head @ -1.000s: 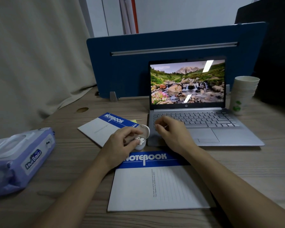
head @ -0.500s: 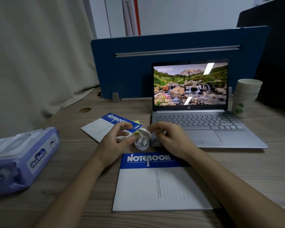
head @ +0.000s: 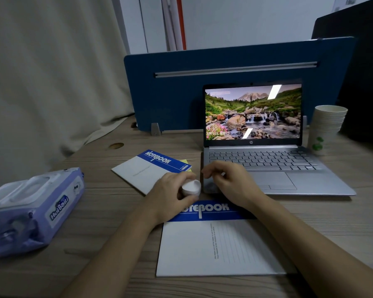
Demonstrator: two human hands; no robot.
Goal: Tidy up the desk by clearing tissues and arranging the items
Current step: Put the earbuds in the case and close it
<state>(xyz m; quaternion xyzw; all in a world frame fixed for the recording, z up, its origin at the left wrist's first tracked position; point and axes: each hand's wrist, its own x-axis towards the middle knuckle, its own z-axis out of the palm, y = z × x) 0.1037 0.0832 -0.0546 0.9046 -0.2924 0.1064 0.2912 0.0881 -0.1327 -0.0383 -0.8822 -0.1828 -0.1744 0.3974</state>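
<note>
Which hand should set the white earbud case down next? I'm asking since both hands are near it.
The left hand: it already grips the earbud case just above the near notebook. The right hand hovers beside it over the laptop corner, fingers curled and not holding it.

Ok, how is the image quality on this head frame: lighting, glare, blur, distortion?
Head view: dim room, the laptop screen the brightest thing, with two streaks of ceiling-light glare on it. Both hands are soft with motion blur, the right hand most, and the white case in the left hand is smeared. Wide-angle bowing bends the blue divider; the wipes pack at the edge looks stretched.
</note>
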